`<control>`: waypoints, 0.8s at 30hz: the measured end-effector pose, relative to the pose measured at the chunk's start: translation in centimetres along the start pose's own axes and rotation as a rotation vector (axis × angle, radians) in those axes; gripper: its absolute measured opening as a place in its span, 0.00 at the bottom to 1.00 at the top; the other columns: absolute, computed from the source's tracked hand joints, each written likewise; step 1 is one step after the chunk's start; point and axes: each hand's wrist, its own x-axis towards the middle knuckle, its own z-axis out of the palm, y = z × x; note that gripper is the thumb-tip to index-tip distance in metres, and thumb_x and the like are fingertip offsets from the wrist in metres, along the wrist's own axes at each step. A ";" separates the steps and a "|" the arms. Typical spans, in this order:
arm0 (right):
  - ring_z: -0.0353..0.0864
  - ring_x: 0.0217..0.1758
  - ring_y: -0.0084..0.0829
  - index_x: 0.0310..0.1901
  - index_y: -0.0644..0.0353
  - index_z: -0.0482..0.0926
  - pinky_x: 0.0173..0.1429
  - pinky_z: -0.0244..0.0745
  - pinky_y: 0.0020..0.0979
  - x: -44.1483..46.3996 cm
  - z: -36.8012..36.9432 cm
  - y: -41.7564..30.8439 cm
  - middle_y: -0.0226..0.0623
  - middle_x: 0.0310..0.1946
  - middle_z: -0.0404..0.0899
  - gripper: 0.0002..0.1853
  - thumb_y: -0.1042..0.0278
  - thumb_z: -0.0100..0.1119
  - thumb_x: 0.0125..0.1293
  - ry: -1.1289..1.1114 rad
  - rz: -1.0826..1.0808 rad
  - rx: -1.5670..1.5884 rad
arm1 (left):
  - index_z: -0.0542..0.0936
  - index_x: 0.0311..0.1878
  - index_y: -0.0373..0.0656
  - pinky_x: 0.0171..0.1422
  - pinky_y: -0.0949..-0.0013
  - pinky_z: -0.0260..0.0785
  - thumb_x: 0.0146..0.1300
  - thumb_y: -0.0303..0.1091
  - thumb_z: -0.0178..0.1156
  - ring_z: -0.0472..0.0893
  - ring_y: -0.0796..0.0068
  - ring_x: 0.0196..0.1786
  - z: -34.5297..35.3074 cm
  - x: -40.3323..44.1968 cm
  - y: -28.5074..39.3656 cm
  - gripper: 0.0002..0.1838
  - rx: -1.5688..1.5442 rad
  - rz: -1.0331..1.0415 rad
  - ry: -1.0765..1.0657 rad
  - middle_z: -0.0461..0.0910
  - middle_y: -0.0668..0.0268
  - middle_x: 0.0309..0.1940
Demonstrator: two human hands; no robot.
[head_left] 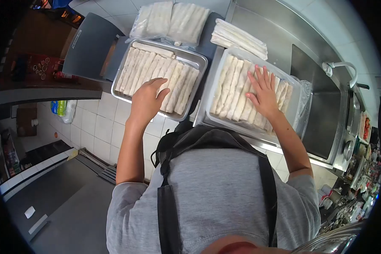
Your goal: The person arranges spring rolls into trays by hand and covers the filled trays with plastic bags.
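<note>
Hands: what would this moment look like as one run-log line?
left hand: fingers bent, at tray rolls | right hand: spread on tub rolls

One shallow silver metal tray (202, 63), one translucent rectangular plastic tub (298, 91), two plastic-wrapped bundles of long pale rolls (153, 20), one white curved faucet (352, 67). Loose, long, floury-white rolls (228, 84): more than ten.

Single cam, head-worn. Looks steeply down and forward over the wearer's grey shirt (220, 186), which fills the near middle, very close. Metal tray (202, 63) and plastic container (298, 91) sit beyond it, mid-range. Wide, bowed view, dark at the corners: floor tiles (91, 112) left, sink (319, 114) right, wall tiles (347, 38) far right.
</note>
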 end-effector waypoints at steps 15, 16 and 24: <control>0.33 0.85 0.52 0.80 0.45 0.50 0.82 0.30 0.61 -3.9 2.7 0.7 0.41 0.83 0.38 0.41 0.35 0.44 0.73 0.006 0.469 -0.156 | 0.82 0.58 0.44 0.59 0.56 0.74 0.66 0.39 0.64 0.81 0.49 0.57 -2.2 6.5 -7.5 0.19 0.103 0.205 -0.243 0.83 0.52 0.55; 0.32 0.85 0.52 0.80 0.45 0.50 0.82 0.29 0.61 -4.0 2.3 0.7 0.41 0.83 0.38 0.41 0.34 0.44 0.73 0.023 0.472 -0.168 | 0.82 0.58 0.44 0.59 0.56 0.73 0.66 0.40 0.64 0.81 0.49 0.57 -2.3 6.8 -7.6 0.19 0.095 0.209 -0.255 0.83 0.52 0.55; 0.27 0.86 0.50 0.81 0.45 0.47 0.81 0.26 0.62 -5.6 4.7 2.8 0.41 0.83 0.34 0.42 0.34 0.43 0.74 0.062 0.600 -0.162 | 0.82 0.59 0.44 0.61 0.55 0.73 0.67 0.43 0.64 0.80 0.50 0.59 -3.3 5.7 -11.1 0.21 0.148 0.097 -0.221 0.83 0.53 0.56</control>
